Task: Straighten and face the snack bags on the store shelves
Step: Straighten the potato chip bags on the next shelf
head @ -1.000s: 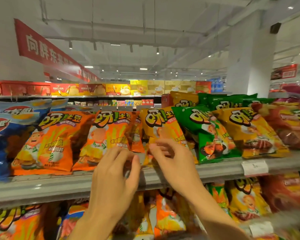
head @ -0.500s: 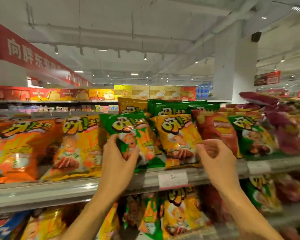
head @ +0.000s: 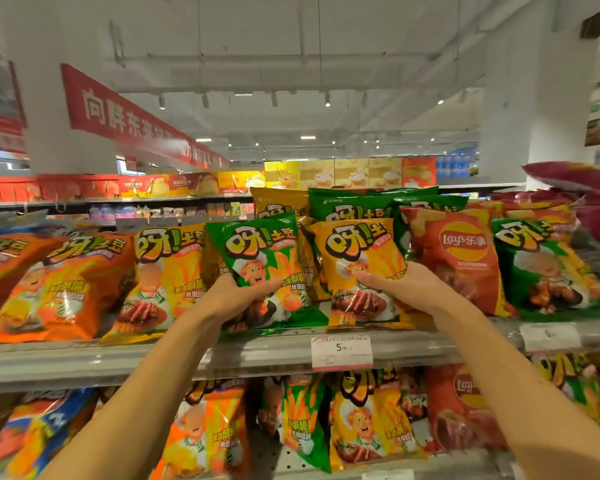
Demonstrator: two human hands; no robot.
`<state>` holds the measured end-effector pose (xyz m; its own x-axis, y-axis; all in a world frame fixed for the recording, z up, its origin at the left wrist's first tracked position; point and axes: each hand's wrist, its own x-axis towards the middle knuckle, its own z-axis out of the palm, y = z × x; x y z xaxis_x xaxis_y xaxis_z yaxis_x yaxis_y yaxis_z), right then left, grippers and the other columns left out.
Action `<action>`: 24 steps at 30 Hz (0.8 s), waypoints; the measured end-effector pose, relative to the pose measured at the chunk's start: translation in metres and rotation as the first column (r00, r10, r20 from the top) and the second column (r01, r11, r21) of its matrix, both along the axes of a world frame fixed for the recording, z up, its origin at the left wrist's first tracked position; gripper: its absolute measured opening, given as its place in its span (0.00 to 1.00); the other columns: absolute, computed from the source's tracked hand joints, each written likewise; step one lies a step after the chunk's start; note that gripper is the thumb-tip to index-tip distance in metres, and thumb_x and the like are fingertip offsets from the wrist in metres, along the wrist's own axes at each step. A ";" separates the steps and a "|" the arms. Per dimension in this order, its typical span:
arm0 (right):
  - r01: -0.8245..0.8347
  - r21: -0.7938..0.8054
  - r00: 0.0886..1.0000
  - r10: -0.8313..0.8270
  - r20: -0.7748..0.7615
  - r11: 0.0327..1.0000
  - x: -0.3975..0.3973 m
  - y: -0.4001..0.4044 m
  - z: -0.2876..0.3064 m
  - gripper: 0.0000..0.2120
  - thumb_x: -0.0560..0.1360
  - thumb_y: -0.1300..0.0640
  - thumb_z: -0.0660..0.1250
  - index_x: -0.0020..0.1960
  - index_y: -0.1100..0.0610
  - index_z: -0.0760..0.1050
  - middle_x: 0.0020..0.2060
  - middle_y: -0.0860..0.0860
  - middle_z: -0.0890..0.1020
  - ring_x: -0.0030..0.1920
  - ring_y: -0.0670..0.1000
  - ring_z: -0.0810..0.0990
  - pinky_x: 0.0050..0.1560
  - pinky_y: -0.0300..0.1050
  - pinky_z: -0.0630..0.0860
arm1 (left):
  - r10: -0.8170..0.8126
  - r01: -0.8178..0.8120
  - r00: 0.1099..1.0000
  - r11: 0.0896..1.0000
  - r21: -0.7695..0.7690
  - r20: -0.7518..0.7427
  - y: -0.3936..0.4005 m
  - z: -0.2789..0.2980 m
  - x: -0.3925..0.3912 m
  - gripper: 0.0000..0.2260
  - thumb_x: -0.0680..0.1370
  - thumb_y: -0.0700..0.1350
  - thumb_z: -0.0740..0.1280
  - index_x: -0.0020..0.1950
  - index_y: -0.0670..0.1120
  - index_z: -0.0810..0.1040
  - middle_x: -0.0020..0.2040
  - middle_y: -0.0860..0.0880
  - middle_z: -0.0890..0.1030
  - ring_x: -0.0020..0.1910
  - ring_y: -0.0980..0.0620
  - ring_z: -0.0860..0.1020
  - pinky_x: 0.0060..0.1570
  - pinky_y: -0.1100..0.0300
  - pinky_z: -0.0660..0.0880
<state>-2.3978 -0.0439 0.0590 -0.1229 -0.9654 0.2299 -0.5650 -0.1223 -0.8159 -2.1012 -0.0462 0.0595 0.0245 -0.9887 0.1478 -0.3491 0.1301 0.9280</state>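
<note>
At centre frame, on the upper shelf (head: 84, 362), two hands work apart: the left hand (head: 238, 299) grips one green snack bag (head: 257, 244), the right hand (head: 409, 285) grips one yellow snack bag (head: 354, 244); one red Lay's bag (head: 461, 251) stands just right.

White ceiling (head: 291, 36) overhead w/ exposed pipes, track spots and small recessed lights, brighter toward the far end. Long red banner (head: 125, 116) w/ white characters hangs upper left, running away into the store. Big white pillar (head: 534, 109) on the right, another pillar (head: 70, 133) on the left behind the banner. Far back, a shelf (head: 118, 199) carries a row of red and yellow gift boxes (head: 326, 173); blue packs at its right end. Dark speaker (head: 593, 25) top right.
</note>
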 end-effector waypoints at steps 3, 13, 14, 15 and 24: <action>-0.042 -0.033 0.998 0.044 0.052 0.999 0.000 0.002 -0.004 0.33 0.55 0.28 0.76 0.52 0.47 0.84 0.49 0.45 0.86 0.44 0.42 0.81 0.43 0.37 0.74 | -0.022 0.022 1.000 1.000 0.006 -0.019 -0.004 -0.004 0.002 0.26 0.66 0.63 0.78 0.57 0.51 0.78 0.49 0.58 0.81 0.48 0.58 0.77 0.48 0.57 0.70; -0.051 -0.244 0.994 0.072 0.081 0.968 0.003 0.010 -0.019 0.36 0.61 0.33 0.80 0.65 0.42 0.74 0.55 0.42 0.84 0.57 0.45 0.82 0.58 0.46 0.77 | -0.050 0.014 0.973 0.987 -0.161 -0.223 -0.014 -0.016 -0.003 0.42 0.69 0.53 0.79 0.77 0.57 0.60 0.52 0.65 0.73 0.46 0.63 0.71 0.51 0.63 0.65; -0.027 -0.278 0.994 0.054 0.090 0.960 0.003 0.012 -0.021 0.34 0.63 0.35 0.80 0.64 0.43 0.75 0.55 0.42 0.84 0.56 0.45 0.82 0.58 0.47 0.78 | -0.069 0.029 0.973 0.984 -0.178 -0.222 -0.015 -0.015 -0.004 0.39 0.68 0.52 0.79 0.74 0.59 0.63 0.48 0.67 0.72 0.43 0.66 0.71 0.48 0.65 0.67; -0.006 -0.313 0.994 0.040 0.103 0.950 0.004 0.015 -0.021 0.32 0.64 0.37 0.80 0.64 0.43 0.76 0.54 0.42 0.85 0.55 0.45 0.82 0.59 0.47 0.78 | -0.089 0.048 0.973 0.981 -0.188 -0.214 -0.016 -0.013 -0.006 0.34 0.68 0.52 0.79 0.69 0.60 0.66 0.46 0.67 0.73 0.43 0.67 0.72 0.45 0.66 0.67; 0.210 -0.455 0.970 -0.126 0.208 0.865 -0.049 0.056 0.004 0.27 0.66 0.36 0.78 0.61 0.42 0.76 0.50 0.37 0.82 0.51 0.36 0.79 0.46 0.33 0.71 | -0.167 0.148 0.979 0.976 -0.160 -0.119 -0.032 -0.001 -0.072 0.25 0.67 0.57 0.80 0.60 0.53 0.77 0.53 0.51 0.85 0.50 0.53 0.82 0.48 0.53 0.79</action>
<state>-2.4471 0.0122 0.0635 -0.3501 -0.7082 0.6131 -0.4740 -0.4307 -0.7680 -2.1727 -0.0787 0.0589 -0.1009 -0.9487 0.2997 -0.1899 0.3141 0.9302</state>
